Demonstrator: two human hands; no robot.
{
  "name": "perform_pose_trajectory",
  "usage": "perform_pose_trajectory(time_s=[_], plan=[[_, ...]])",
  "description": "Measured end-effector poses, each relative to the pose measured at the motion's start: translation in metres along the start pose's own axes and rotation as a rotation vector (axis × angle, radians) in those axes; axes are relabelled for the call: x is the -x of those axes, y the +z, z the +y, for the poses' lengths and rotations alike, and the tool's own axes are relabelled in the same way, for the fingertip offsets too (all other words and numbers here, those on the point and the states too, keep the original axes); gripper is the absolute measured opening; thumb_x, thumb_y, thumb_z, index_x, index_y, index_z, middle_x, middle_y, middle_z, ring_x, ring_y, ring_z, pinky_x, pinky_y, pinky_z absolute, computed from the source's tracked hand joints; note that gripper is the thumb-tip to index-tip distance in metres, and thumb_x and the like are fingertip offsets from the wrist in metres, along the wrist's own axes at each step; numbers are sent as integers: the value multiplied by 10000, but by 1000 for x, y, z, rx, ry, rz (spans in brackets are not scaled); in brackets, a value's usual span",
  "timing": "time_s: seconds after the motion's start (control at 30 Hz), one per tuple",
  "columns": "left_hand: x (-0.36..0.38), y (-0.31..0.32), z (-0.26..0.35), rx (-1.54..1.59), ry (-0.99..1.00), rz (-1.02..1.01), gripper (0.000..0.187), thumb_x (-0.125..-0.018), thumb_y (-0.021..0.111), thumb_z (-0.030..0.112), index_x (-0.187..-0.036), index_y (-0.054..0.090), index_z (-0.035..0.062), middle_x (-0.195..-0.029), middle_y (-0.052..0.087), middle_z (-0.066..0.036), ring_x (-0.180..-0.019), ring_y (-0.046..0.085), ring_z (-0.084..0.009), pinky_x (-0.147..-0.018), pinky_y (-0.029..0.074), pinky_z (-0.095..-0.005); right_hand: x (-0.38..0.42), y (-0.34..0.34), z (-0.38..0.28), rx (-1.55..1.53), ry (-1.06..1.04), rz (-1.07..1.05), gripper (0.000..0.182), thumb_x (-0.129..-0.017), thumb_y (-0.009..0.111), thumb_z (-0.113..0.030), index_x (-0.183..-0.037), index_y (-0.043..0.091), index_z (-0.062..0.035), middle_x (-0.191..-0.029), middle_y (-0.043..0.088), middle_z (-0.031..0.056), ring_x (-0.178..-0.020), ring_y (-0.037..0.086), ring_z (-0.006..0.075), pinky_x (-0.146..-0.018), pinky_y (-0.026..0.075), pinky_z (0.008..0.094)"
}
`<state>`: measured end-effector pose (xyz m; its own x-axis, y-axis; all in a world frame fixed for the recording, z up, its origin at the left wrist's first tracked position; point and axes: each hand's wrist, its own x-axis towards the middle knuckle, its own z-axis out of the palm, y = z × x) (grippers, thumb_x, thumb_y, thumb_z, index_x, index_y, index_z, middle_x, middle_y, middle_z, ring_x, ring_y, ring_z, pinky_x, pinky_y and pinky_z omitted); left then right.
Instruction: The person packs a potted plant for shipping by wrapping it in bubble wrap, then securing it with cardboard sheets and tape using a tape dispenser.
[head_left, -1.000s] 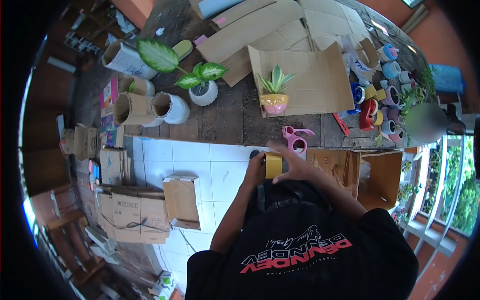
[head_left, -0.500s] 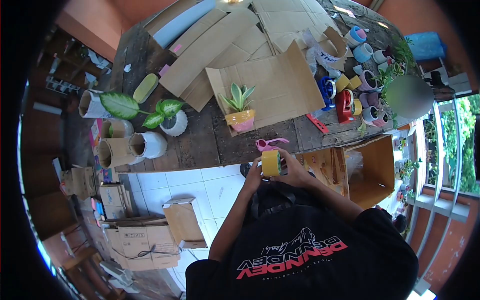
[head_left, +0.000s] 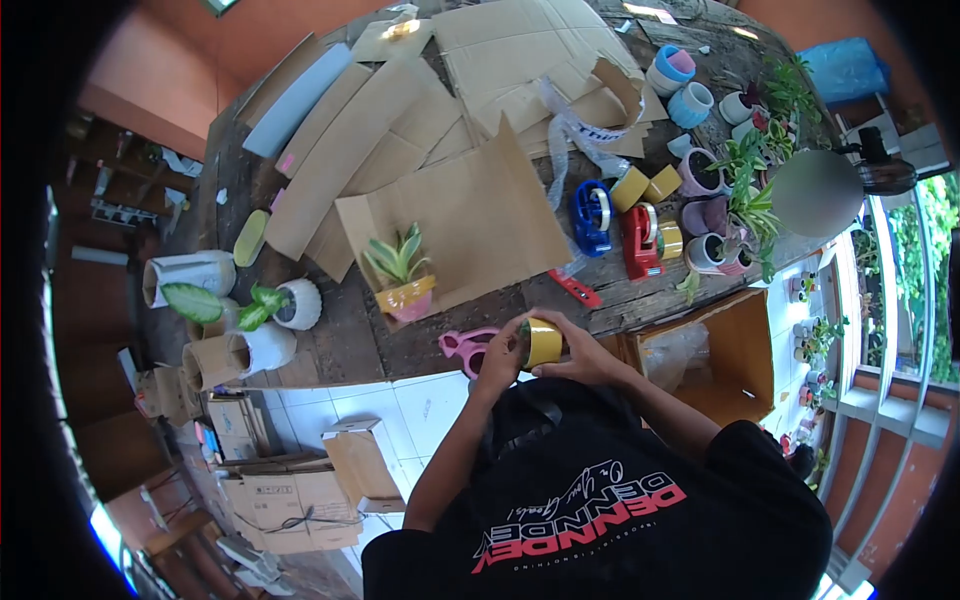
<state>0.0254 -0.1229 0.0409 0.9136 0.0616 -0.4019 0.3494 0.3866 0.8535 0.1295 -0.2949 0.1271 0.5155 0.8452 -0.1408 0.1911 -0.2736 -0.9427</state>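
A roll of yellow tape (head_left: 544,343) is held between my two hands, in front of my chest at the table's near edge. My left hand (head_left: 499,358) grips its left side with fingers closed on it. On the other side, my right hand (head_left: 580,352) wraps its fingers over the top and right of the roll. Pink-handled scissors (head_left: 466,347) lie on the table just left of my left hand. Beyond them, a potted plant (head_left: 405,300) in a pink and yellow pot stands by a folded cardboard sheet (head_left: 470,215).
Blue (head_left: 592,218) and red (head_left: 641,240) tape dispensers stand to the right, with a red cutter (head_left: 574,288) nearer me. Several potted plants line the right edge. Cardboard tubes (head_left: 268,346) stand at left. An open carton (head_left: 735,345) sits below the table at right.
My view has swung, so the table things appear further left and the plant lower. Both hands still hold the tape roll, which has turned slightly between them.
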Motion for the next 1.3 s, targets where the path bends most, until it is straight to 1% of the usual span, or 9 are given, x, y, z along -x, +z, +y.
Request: perform_pose_trajectory(time_s=[0.1,0.27,0.4,0.6,0.7,0.93,1.13,1.2,1.3], plan=[[-2,28,42,22,-187,41,563,-1034,554,283,-1523,319,135,-1121,679,-143,-910,689,-192,-832,551,-336,2,-36,6,-15,110,21,942,-792,841,-230,-1499,242,-61,-1320,509,201,-1314,485,300,-1026,469,394],[1,32,51,143,-291,85,553,-1033,522,381,-1497,364,124,-1130,705,-148,-914,709,-202,-808,539,-326,-18,-123,77,-360,125,641,800,-822,817,-250,-1427,344,-25,-1286,464,211,-1201,548,294,-945,521,405],[14,12,14,-84,-264,348,408,-1021,561,301,-1370,506,98,-1131,708,-79,-902,683,-133,-723,479,-247,-76,-253,75,682,23,879,794,-837,771,-261,-1464,319,-79,-1336,460,209,-1192,553,389,-979,489,456],[40,10,23,-171,-276,516,326,-1006,580,255,-1281,563,83,-1110,693,-53,-898,657,-113,-722,449,-244,-161,-332,110,1064,693,540,804,-766,779,-366,-1457,393,-219,-1342,535,209,-1245,537,399,-1006,395,609],[49,10,30,-165,-255,610,320,-995,593,264,-1261,581,86,-1084,692,-42,-893,664,-121,-735,454,-259,-179,-336,146,1165,727,346,744,-772,777,-427,-1405,460,-197,-1254,645,166,-1262,537,386,-997,378,617],[50,0,30,-141,-260,707,314,-1001,585,259,-1263,581,85,-1059,683,-31,-889,668,-124,-743,474,-262,-182,-331,163,1147,707,450,708,-807,769,-425,-1378,474,-129,-1254,630,169,-1236,554,357,-987,392,595],[31,-2,30,-173,-201,600,300,-1008,574,227,-1256,574,58,-1086,696,-64,-868,664,-121,-714,497,-254,-122,-285,120,895,75,772,404,-874,711,-257,-1205,565,-78,-1120,627,144,-1140,563,374,-951,432,522],[23,-3,34,-213,-162,568,292,-1007,575,194,-1253,574,38,-1088,691,-84,-841,658,-122,-713,513,-250,-97,-270,133,693,-68,717,253,-898,685,-173,-1109,608,-55,-1017,654,165,-1012,624,352,-848,476,452],[13,-1,38,-219,-120,564,260,-995,594,140,-1210,592,-6,-1051,657,-85,-906,632,-136,-796,524,-271,-52,-217,119,317,149,642,129,-953,623,-143,-1008,642,-28,-813,660,166,-760,661,304,-685,491,375]])
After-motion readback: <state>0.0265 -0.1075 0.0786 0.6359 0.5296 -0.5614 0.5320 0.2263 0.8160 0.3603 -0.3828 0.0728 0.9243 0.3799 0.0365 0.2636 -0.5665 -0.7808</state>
